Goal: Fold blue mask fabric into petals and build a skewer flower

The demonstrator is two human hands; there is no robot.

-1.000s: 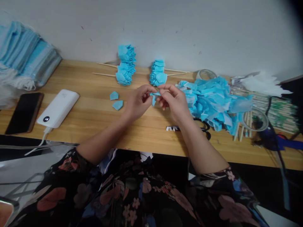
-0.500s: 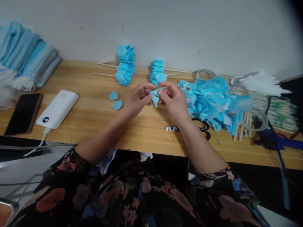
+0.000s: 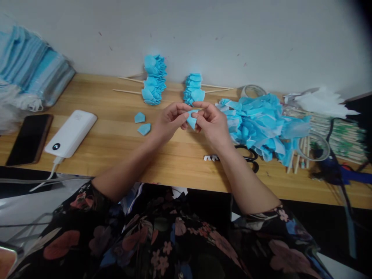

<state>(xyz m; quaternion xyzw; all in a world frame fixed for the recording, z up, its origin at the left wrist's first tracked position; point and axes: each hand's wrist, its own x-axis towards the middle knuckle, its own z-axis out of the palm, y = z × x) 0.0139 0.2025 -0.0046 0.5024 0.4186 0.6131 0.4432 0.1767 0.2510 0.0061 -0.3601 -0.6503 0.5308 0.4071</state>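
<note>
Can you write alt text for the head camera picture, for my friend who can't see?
A left hand and right hand pinch a small blue piece above a wooden table. Behind them lie ruffled blue bunches with thin sticks; a blue heap is at right, a phone and white power bank at left.

A wood-grain tabletop (image 3: 174, 170) spans the view. On its left end lie pleated face masks (image 3: 35, 64), a dark smartphone (image 3: 29, 139) and a white power bank (image 3: 72, 133). Toward the middle rest 2 blue pentagonal pieces (image 3: 144, 129), with 2 clusters of blue flowers (image 3: 154, 83) on thin stems behind. On the right lie black-handled scissors (image 3: 252, 159), a heap of blue fabric strips (image 3: 261, 120), a tape roll (image 3: 243, 93), green-marked sticks (image 3: 343, 141) and a corded blue tool (image 3: 334, 172).
</note>
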